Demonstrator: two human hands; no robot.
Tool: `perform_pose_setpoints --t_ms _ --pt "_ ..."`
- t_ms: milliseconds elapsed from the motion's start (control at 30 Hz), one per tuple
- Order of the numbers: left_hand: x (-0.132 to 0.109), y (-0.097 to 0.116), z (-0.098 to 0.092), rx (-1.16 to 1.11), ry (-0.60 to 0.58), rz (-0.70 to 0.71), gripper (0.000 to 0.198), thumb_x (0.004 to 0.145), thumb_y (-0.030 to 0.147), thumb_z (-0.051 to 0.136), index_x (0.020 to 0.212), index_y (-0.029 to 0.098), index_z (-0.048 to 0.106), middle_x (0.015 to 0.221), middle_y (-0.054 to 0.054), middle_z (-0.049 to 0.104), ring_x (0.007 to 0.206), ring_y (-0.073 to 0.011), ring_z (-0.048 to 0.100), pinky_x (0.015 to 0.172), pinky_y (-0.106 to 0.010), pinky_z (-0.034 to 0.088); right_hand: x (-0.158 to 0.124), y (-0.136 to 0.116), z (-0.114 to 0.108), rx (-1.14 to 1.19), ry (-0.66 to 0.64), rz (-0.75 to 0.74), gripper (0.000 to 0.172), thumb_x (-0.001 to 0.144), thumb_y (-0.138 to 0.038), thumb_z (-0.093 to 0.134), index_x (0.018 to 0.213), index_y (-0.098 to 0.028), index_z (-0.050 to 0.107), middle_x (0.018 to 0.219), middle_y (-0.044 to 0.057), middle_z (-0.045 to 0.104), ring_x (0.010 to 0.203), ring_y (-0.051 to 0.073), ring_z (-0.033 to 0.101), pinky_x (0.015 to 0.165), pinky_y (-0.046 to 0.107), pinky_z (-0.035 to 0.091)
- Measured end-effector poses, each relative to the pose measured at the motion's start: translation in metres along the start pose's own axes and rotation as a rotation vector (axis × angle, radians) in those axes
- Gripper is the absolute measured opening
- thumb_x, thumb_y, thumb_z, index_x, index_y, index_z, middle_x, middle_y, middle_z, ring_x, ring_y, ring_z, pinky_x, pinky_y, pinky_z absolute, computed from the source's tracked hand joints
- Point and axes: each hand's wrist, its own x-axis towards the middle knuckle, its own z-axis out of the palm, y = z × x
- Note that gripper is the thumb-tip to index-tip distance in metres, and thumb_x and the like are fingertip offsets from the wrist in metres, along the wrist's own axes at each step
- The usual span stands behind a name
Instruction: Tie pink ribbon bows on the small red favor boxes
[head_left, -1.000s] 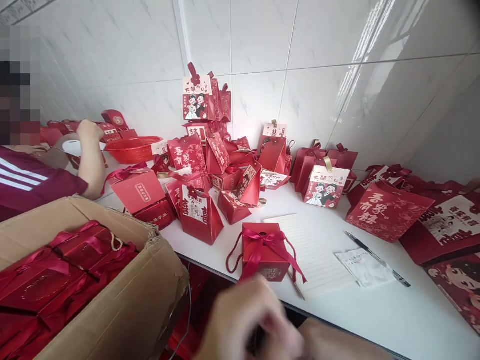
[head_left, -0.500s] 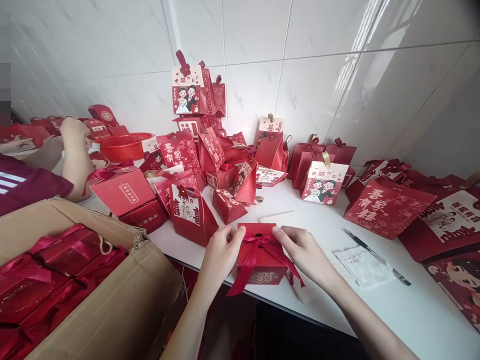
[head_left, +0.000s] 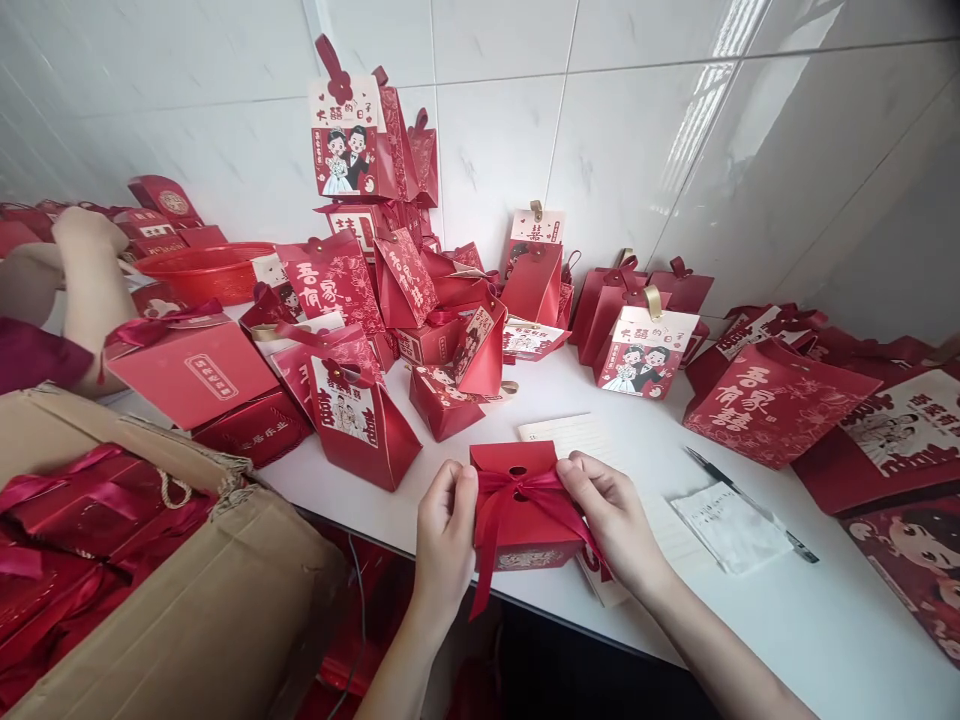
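Observation:
A small red gift box (head_left: 525, 520) with a red ribbon bow on top stands at the near edge of the white table (head_left: 787, 620). My left hand (head_left: 444, 535) grips its left side, fingers pinching the ribbon by the top edge. My right hand (head_left: 611, 520) grips the right side, fingertips closed on the ribbon. Under and behind the box lies a lined sheet of paper (head_left: 577, 435).
A heap of red gift bags and boxes (head_left: 390, 300) fills the back of the table along the tiled wall. A cardboard carton (head_left: 195, 620) of red boxes sits at the left. Another person's arm (head_left: 82, 290) reaches in at far left. A pen (head_left: 750, 503) and paper slip (head_left: 724, 527) lie at right.
My hands came up from below, took hold of the red box on both sides and drew it slightly toward the table's near edge. The view shifted a little downward.

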Motion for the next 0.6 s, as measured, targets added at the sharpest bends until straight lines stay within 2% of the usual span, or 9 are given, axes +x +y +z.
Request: perform_pose_setpoints --t_ms 133,267,467,600 --pt "0.001 0.001 -0.001 -0.008 -0.002 -0.021 0.037 0.087 0.042 0.04 0.061 0.019 0.027 0.059 0.004 0.025 0.054 -0.0089 0.028 0.05 -0.019 0.029 0.0 0.002 -0.003 0.008 0.01 0.021 0.051 0.078 -0.059 0.053 0.054 -0.019 0.033 0.054 -0.004 0.032 0.05 0.008 0.027 0.046 0.021 0.026" --pt "0.007 0.008 -0.008 -0.003 -0.069 -0.082 0.038 0.085 0.045 0.04 0.061 0.019 0.026 0.057 0.005 0.023 0.05 -0.0083 0.025 0.048 -0.02 0.027 0.0 0.003 -0.006 -0.035 -0.02 0.002 0.052 0.078 -0.06 0.052 0.053 -0.019 0.031 0.054 -0.004 0.031 0.05 0.008 0.026 0.046 0.021 0.026" --pt "0.013 0.023 -0.012 0.112 -0.091 -0.074 0.025 0.079 0.042 0.052 0.071 0.018 0.047 0.067 0.002 0.048 0.064 -0.0117 0.046 0.06 -0.02 0.037 -0.001 0.001 -0.006 -0.066 -0.05 -0.031 0.051 0.08 -0.06 0.049 0.055 -0.019 0.032 0.054 -0.004 0.03 0.05 0.008 0.026 0.047 0.021 0.028" --pt "0.013 0.026 -0.012 0.116 -0.097 -0.064 0.026 0.08 0.041 0.05 0.067 0.018 0.046 0.064 0.002 0.046 0.064 -0.012 0.046 0.061 -0.02 0.038 -0.002 0.0 -0.006 -0.079 -0.052 -0.026 0.052 0.079 -0.062 0.048 0.055 -0.019 0.031 0.054 -0.005 0.028 0.049 0.008 0.025 0.046 0.021 0.028"
